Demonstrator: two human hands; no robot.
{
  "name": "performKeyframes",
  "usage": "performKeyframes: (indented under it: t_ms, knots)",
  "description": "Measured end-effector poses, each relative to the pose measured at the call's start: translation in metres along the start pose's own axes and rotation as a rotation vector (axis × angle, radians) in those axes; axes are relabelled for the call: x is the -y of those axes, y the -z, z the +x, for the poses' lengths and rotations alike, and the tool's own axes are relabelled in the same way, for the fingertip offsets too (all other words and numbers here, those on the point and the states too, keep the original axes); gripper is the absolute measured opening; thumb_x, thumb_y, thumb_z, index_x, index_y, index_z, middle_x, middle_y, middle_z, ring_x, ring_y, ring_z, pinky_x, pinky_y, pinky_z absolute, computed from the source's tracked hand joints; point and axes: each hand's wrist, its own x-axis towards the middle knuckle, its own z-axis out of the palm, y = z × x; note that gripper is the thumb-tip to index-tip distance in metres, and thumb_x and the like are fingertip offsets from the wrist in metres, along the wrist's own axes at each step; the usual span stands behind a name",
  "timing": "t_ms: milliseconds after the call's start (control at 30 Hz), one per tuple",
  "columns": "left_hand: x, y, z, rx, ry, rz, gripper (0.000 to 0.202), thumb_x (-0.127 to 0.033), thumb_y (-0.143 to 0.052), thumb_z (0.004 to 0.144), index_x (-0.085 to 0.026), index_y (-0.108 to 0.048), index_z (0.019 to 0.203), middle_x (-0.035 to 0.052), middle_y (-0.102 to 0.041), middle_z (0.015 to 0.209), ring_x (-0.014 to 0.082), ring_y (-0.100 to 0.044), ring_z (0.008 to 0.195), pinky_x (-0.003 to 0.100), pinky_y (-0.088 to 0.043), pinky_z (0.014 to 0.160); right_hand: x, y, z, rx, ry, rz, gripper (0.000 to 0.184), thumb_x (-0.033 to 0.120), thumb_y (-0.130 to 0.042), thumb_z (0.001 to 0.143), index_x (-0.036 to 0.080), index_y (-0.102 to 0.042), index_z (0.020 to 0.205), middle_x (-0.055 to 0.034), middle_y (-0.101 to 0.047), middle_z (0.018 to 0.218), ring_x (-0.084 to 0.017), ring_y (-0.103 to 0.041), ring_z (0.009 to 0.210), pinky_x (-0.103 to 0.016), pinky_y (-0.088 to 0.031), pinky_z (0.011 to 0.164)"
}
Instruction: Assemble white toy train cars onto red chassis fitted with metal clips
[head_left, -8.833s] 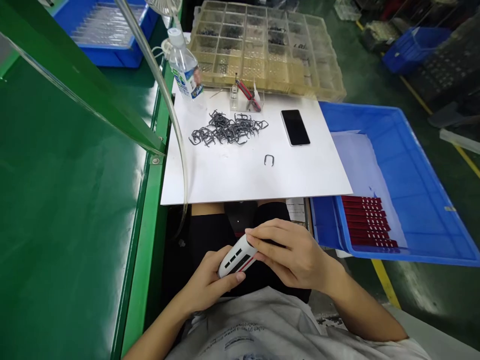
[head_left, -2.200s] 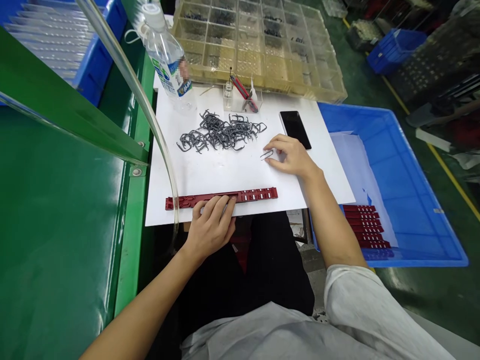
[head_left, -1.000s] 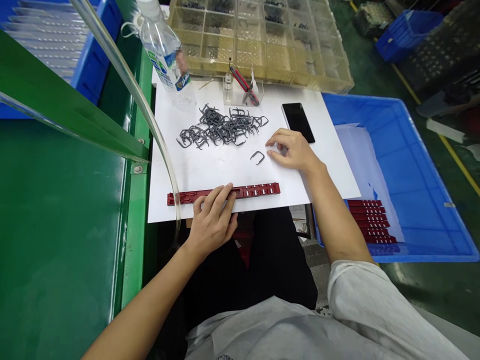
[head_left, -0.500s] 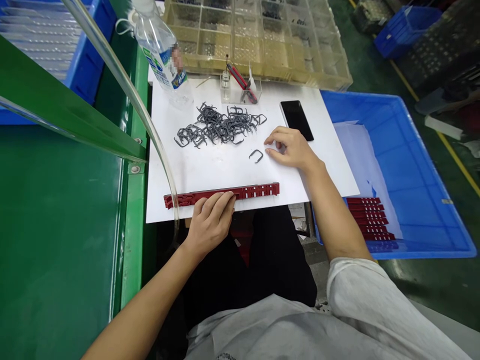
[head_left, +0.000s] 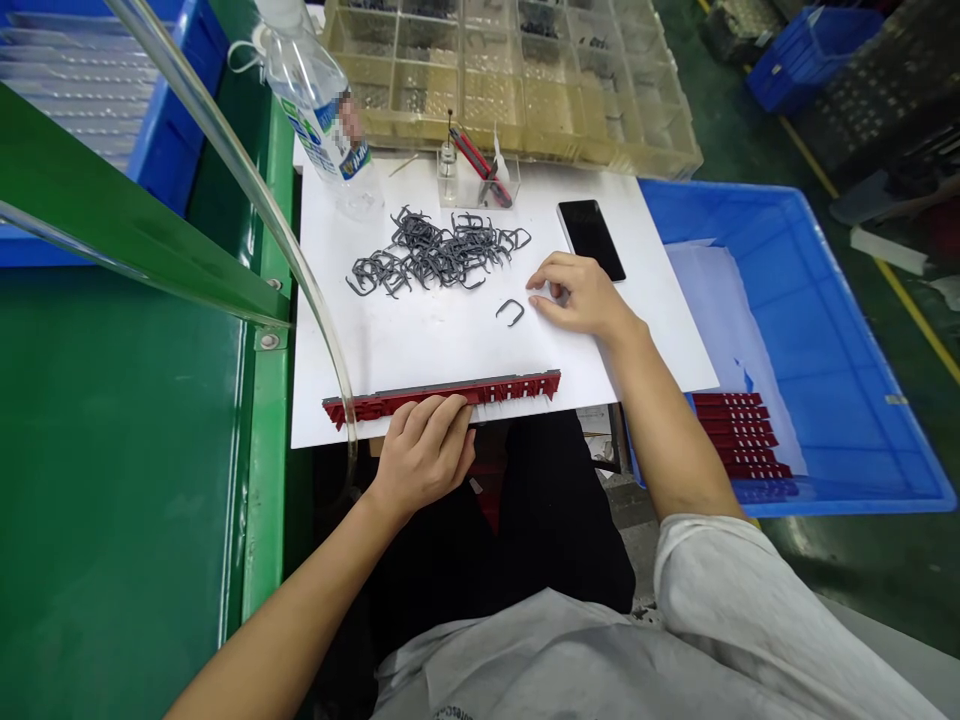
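Note:
My left hand is closed on a long red plastic strip with a grey upper edge and small square slots, at the near edge of the white board. The thumb is partly hidden beneath. My right hand rests on the board with its fingers curved and a gap between thumb and fingertips, holding nothing. Just left of its fingertips lies one loose grey U-shaped clip. Farther back is a tangled pile of similar grey clips.
Beyond the pile stand a water bottle, a small clear box with tools, and a compartmented plastic tray. A phone lies near my right hand. At right, a blue crate holds several red strips. A clear tube hangs at left.
My left hand has tipped the red strip, so more of its grey upper edge shows and its face is more upright. My right hand and the clips have stayed put.

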Motion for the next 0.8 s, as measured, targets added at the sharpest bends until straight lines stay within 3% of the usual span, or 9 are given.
performKeyframes:
  t_ms: [400,500,633,800]
  knots:
    - [-0.0016,0.0009,0.0011,-0.016,-0.019,-0.022,0.021,-0.015,-0.079,0.095,-0.009,-0.079,0.115,0.017,-0.085,0.108,0.03,-0.075,0.098,0.043,-0.054,0.085,0.0036,0.0008,0.0004,0.005,-0.015,-0.011,0.023,0.038,-0.067,0.09,0.021,-0.08,0.099,-0.0079,-0.076,0.107,-0.019,-0.059,0.071,-0.038,-0.045,0.069]
    - [-0.0009,0.0014,0.0025,-0.012,-0.007,0.001,0.026,-0.015,-0.078,0.095,-0.01,-0.078,0.121,0.0176,-0.086,0.114,0.0307,-0.077,0.102,0.043,-0.053,0.088,0.0026,0.0007,0.0003,0.004,-0.007,-0.014,0.022,0.037,-0.067,0.09,0.021,-0.08,0.099,-0.0076,-0.076,0.107,-0.019,-0.059,0.071,-0.038,-0.045,0.069]
    - [0.0022,0.0022,0.004,0.031,0.033,0.031,0.036,-0.018,-0.074,0.098,-0.011,-0.074,0.133,0.0208,-0.083,0.135,0.0351,-0.078,0.12,0.046,-0.051,0.098,0.0021,0.0011,-0.0001,0.017,0.001,-0.008,0.022,0.037,-0.068,0.092,0.021,-0.08,0.101,-0.0077,-0.075,0.109,-0.02,-0.06,0.072,-0.039,-0.047,0.071]
    - [0.0039,0.0006,0.001,0.082,0.058,0.012,0.052,-0.022,-0.07,0.101,-0.013,-0.065,0.152,0.0234,-0.077,0.147,0.0385,-0.075,0.132,0.048,-0.046,0.105,0.0031,-0.0004,0.0013,0.021,0.052,0.054,0.028,0.046,-0.068,0.096,0.024,-0.081,0.107,-0.0081,-0.077,0.113,-0.021,-0.064,0.079,-0.04,-0.052,0.076]
